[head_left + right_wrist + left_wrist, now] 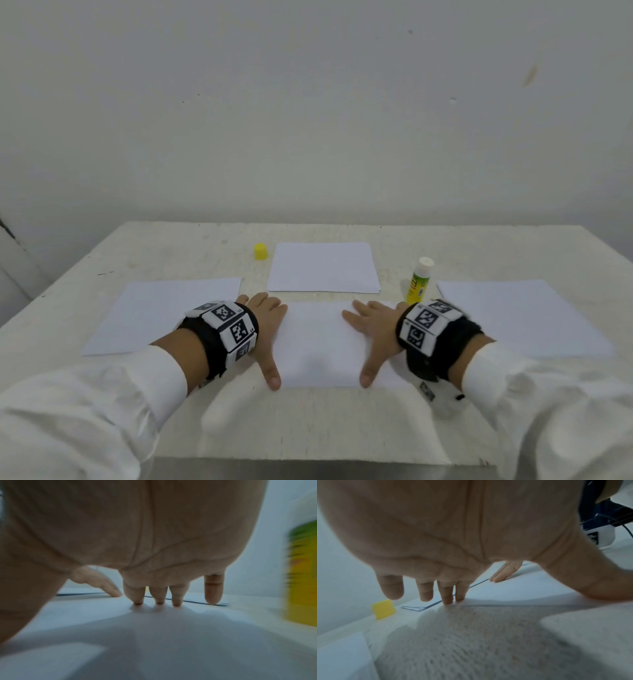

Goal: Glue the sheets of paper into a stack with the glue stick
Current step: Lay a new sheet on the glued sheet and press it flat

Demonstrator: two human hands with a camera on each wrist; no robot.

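Note:
A white sheet (322, 346) lies near the table's front middle. My left hand (265, 325) lies flat at its left edge, fingers straight, fingertips (448, 599) touching the sheet's edge (530, 588). My right hand (373, 329) lies spread on its right part, fingertips (159, 599) pressing the sheet (154, 635). An uncapped glue stick (418, 281) with a yellow-green label stands upright just behind my right wrist, blurred in the right wrist view (303, 574). Its yellow cap (260, 251) stands at the back left (384, 609).
Another white sheet or stack (323, 268) lies behind the middle one. One sheet (161, 313) lies to the left, one (524, 317) to the right. The pale table (308, 425) ends at a front edge close to me; a plain wall rises behind it.

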